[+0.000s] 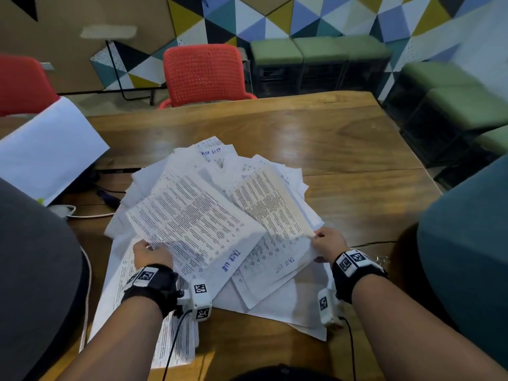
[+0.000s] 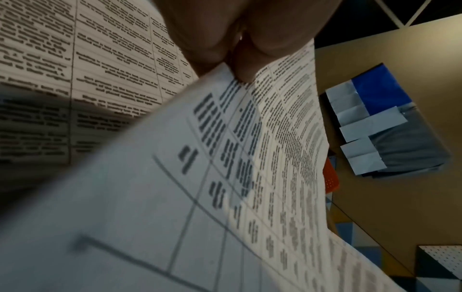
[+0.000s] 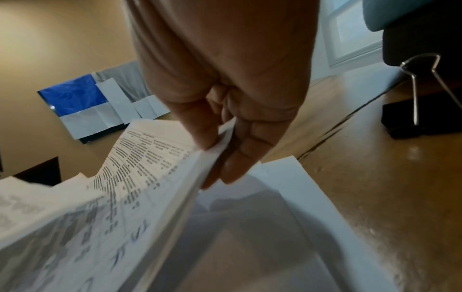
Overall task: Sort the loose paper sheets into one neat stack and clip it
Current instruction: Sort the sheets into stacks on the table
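I see a wooden worktop (image 1: 343,138) with red chairs (image 1: 203,74) and a triangle-patterned wall (image 1: 316,15) behind it. My left hand (image 1: 151,253) pinches the near-left edge of the splayed paper sheets (image 1: 209,215), lifted near the worktop's front and fanning away from me. My right hand (image 1: 328,243) grips their right edge. A binder clip (image 3: 422,94) lies just right of it.

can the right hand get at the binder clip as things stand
Probably not yet: the right hand is pinching paper sheets. The binder clip sits apart on the table with nothing covering it.
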Motion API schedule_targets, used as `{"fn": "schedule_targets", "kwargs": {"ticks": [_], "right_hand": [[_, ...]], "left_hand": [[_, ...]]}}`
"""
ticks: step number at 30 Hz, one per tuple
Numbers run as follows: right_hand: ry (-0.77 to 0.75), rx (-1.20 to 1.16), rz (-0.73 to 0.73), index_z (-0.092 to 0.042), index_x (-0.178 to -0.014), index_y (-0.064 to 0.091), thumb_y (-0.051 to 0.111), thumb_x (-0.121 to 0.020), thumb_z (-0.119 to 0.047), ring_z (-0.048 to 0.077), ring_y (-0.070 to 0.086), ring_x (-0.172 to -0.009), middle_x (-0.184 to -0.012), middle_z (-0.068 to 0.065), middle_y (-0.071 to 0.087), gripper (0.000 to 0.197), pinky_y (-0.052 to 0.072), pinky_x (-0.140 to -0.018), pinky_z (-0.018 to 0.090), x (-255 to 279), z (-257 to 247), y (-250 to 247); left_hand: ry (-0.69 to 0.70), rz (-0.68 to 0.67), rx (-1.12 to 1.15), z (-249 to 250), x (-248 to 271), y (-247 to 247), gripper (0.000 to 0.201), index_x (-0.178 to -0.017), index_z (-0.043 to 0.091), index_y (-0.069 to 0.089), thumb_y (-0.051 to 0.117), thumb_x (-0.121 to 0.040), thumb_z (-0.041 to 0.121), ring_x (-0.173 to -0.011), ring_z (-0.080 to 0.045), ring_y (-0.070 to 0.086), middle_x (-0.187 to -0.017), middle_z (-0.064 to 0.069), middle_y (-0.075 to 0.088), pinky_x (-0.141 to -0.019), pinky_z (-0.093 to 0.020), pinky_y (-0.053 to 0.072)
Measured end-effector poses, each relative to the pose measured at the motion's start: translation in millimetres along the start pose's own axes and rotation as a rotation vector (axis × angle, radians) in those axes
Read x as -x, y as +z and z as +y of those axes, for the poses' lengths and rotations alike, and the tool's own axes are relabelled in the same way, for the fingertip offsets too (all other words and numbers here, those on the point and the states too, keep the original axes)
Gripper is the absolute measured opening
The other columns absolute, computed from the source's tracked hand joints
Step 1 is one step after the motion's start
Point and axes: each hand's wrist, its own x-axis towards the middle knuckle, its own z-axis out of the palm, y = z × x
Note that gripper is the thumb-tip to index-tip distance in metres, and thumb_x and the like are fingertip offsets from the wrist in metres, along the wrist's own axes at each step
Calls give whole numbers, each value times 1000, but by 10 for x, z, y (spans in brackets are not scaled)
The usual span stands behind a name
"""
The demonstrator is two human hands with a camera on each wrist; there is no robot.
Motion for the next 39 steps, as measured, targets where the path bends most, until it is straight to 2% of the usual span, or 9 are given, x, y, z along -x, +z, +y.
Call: {"fn": "schedule_targets", "kwargs": {"ticks": [8,11,14,20,23,26,28,31,39], "right_hand": [[-126,46,-204,-4,-75,55,49,-90,-9,31,57,-82,-80,18,52,17,56,-78,52,51,-205,258],[-153,198,-240,-5,-98,57,46,-98,-32,31,56,-102,-101,17,55,29,47,-94,40,65,-236,405],[-275,407,-211,-3,-120,54,45,-97,-16,32,53,-116,-123,19,56,28,42,-92,32,116,-281,443],[-631,528,55,-18,-123,60,47,-86,2,28,60,-104,-117,5,59,44,51,-85,33,162,-748,51],[-897,603,121,-21,-107,65,49,-83,5,22,61,-88,-94,-4,57,38,47,-60,30,242,-1084,-103],[-1032,564,174,-20,-100,66,50,-87,4,17,57,-83,-92,-4,60,31,38,-56,28,365,-1317,-248],[-987,394,207,-20,-104,65,49,-91,-3,14,55,-84,-98,-6,59,26,45,-63,31,325,-1341,-312],[-912,163,322,-17,-113,63,51,-89,-2,10,55,-83,-105,-2,57,30,49,-75,29,110,-1139,-284],[-462,492,92,-19,-133,52,58,-85,-15,31,50,-120,-136,11,48,49,44,-100,36,-369,-125,127]], "left_hand": [[36,-233,-64,38,240,201,46,-135,5,43,57,-92,7,-104,-35,58,-124,-21,58,-82,-32,43],[45,-314,-120,15,368,295,52,-141,9,34,52,-93,2,-94,-32,57,-126,-20,56,-76,-30,43],[119,-390,-205,63,471,357,73,-152,15,14,51,-91,-2,-128,-36,45,-151,-18,32,-100,-39,45],[861,-158,-728,574,618,397,102,-151,25,-9,61,-81,-1,-147,-30,-16,-159,-5,-18,-114,-53,-9],[1079,-65,-870,853,704,378,92,-148,32,15,67,-76,10,-148,-32,-2,-157,0,22,-101,-65,-18],[1132,26,-793,1061,779,313,54,-115,36,54,64,-72,6,-130,-22,43,-113,10,60,-106,-63,-16],[1062,-93,-735,1135,762,263,23,-92,30,59,58,-80,10,-102,-19,60,-92,10,62,-115,-53,11],[811,-195,-509,1057,583,151,6,-85,22,58,58,-87,16,-87,-28,62,-91,0,64,-83,-40,52],[215,-197,-61,278,145,17,27,-101,0,61,69,-84,20,-96,-36,63,-101,-22,66,-82,-39,48]]}}
